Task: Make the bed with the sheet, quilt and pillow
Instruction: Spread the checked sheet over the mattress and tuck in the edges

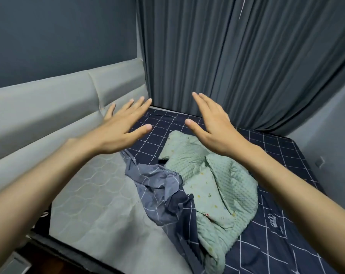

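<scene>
Both my hands are stretched out above the bed, palms down and fingers straight, holding nothing. My left hand [124, 123] hovers near the headboard, my right hand [211, 123] over the far part of the bed. A navy sheet [286, 204] with a white grid covers the right side of the mattress; its left edge is bunched up, showing a lighter grey underside [157, 186]. The bare grey quilted mattress [92, 204] shows on the left. A crumpled mint-green quilt [217, 184] lies on the sheet below my right hand. No pillow is in view.
A padded grey headboard [49, 107] runs along the left. Dark grey curtains [236, 56] hang behind the bed's far side. A grey wall [329, 135] bounds the right. The bed's dark near edge [69, 248] and floor lie at lower left.
</scene>
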